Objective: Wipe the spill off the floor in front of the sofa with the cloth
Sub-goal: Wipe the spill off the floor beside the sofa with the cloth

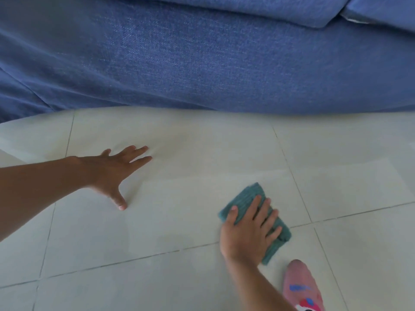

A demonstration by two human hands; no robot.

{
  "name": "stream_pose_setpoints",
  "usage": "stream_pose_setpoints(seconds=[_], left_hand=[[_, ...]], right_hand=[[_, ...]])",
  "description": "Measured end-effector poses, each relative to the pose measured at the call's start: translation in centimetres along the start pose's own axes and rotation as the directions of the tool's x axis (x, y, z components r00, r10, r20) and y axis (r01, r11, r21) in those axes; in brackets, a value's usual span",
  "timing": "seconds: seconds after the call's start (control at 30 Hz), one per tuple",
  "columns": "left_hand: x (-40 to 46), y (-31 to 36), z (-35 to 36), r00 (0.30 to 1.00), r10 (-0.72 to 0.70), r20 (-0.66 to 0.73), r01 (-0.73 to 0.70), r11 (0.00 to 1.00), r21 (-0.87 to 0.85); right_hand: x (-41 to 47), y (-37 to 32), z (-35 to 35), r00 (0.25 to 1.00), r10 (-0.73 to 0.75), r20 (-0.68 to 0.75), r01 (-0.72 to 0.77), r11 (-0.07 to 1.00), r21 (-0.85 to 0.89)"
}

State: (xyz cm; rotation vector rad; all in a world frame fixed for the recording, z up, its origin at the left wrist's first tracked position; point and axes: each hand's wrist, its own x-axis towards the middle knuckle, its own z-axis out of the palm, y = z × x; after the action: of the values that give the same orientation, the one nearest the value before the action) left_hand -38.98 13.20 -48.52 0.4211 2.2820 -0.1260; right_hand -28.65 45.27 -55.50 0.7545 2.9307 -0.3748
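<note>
A folded teal cloth [248, 198] lies flat on the pale tiled floor [202, 176] in front of the blue sofa [202, 63]. My right hand [249, 230] presses down on the cloth with straight, spread fingers. My left hand [114, 169] rests flat on the floor to the left, fingers spread and pointing toward the sofa, holding nothing. No spill is plainly visible on the tiles.
The sofa front runs across the whole upper half of the view. A foot in a pink patterned sock [302, 288] stands on the floor just below and right of the cloth. Grout lines cross the tiles.
</note>
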Motion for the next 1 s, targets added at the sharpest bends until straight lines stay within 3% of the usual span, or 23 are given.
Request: stream_pose_setpoints(seconds=[0.2,0.47,0.53,0.6,0.67,0.87,1.0], left_hand=[[0.1,0.2,0.2,1.000,-0.002,-0.014,0.002,1.000,0.001],[-1.2,-0.5,1.4,0.999,-0.038,-0.005,0.038,0.999,0.006],[-2.0,-0.9,1.7,0.998,-0.058,-0.018,0.057,0.997,-0.055],[-2.8,-1.3,2.5,0.998,-0.063,-0.027,0.059,0.989,-0.135],[-4.0,-1.8,4.0,0.998,-0.069,-0.008,0.067,0.986,-0.155],[-7.1,-2.3,7.3,0.993,-0.099,-0.063,0.089,0.984,-0.155],[-8.4,-3.0,9.3,0.985,-0.147,-0.095,0.131,0.978,-0.161]], right_hand=[[-2.5,-6.1,1.6,0.968,-0.245,0.048,0.247,0.969,-0.031],[4.1,-8.8,1.4,0.795,-0.583,0.168,0.599,0.798,-0.067],[6.6,-8.3,0.8,0.830,-0.540,0.141,0.553,0.830,-0.072],[9.1,-7.1,0.0,0.922,-0.370,0.116,0.380,0.922,-0.072],[10.1,-6.3,-0.5,0.957,-0.254,0.142,0.268,0.960,-0.081],[9.4,-7.6,0.0,0.961,-0.232,0.152,0.251,0.960,-0.126],[8.9,-10.2,0.4,0.935,-0.293,0.199,0.325,0.933,-0.154]])
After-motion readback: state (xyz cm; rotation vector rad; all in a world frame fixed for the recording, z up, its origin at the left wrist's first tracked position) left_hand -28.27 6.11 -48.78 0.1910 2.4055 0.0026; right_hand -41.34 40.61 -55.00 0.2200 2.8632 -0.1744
